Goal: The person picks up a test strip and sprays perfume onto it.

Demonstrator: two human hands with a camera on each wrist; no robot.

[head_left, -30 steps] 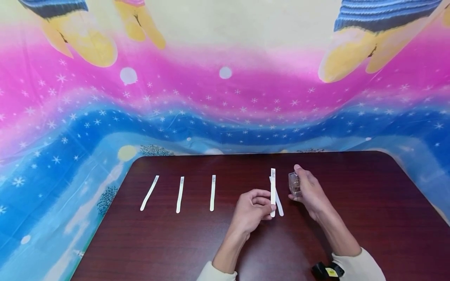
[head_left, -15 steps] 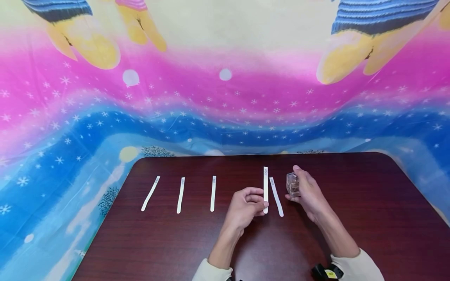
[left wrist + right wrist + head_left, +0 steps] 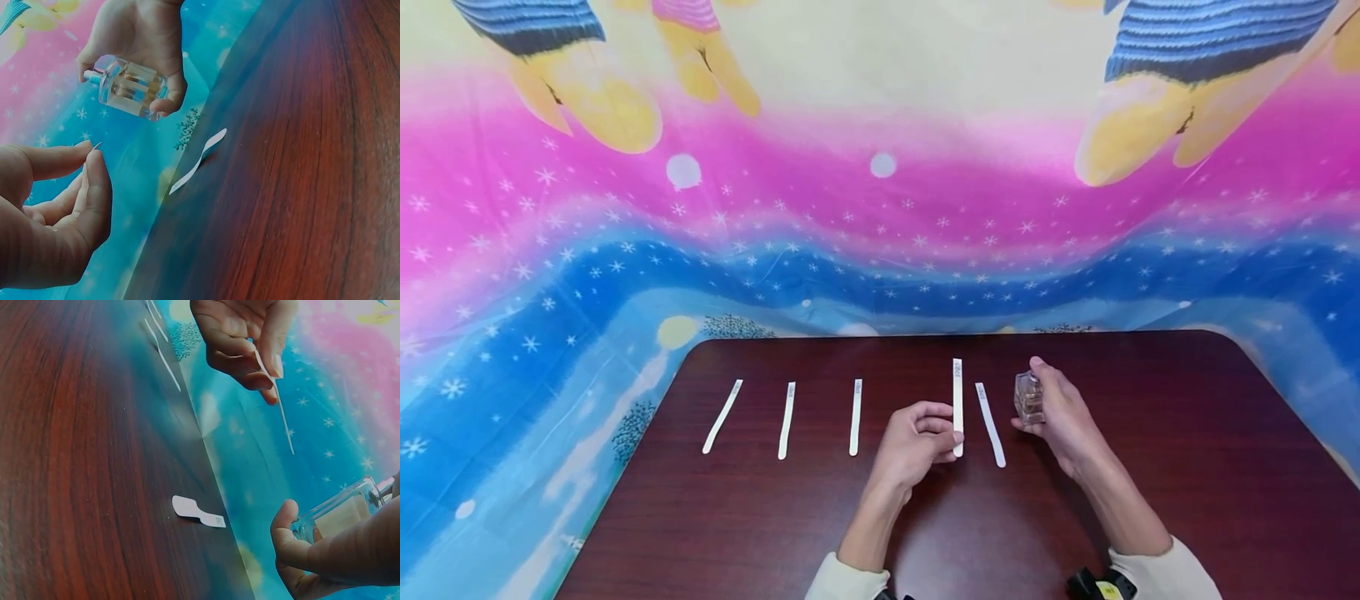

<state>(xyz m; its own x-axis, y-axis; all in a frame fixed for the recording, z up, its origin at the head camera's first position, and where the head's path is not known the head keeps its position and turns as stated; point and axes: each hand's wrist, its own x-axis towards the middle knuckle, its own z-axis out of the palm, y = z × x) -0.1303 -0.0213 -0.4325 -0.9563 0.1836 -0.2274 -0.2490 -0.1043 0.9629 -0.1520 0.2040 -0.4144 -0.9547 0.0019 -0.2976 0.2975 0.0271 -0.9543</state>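
My left hand [image 3: 912, 446] pinches the lower end of a white perfume test strip [image 3: 957, 392] between thumb and fingers, its small printed marks at the top. The strip stands upright above the table. To its right, my right hand [image 3: 1069, 425] grips a small clear glass perfume bottle [image 3: 1027, 400]. In the left wrist view the thumb lies at the sprayer [image 3: 92, 75] of the bottle, and amber liquid shows through the glass. Bottle and held strip are apart. Between the hands a bent white strip [image 3: 991, 427] lies on the table.
Three more white strips lie spaced out to the left: a slanted one [image 3: 722, 417], a middle one [image 3: 786, 421] and a nearer one [image 3: 856, 417]. They rest on a dark red-brown wooden table [image 3: 737, 525]. A colourful printed cloth [image 3: 880, 233] hangs behind the table's far edge.
My left hand has moved left with its strip, which no longer overlaps the strip lying on the table. The right hand keeps the bottle in nearly the same place.
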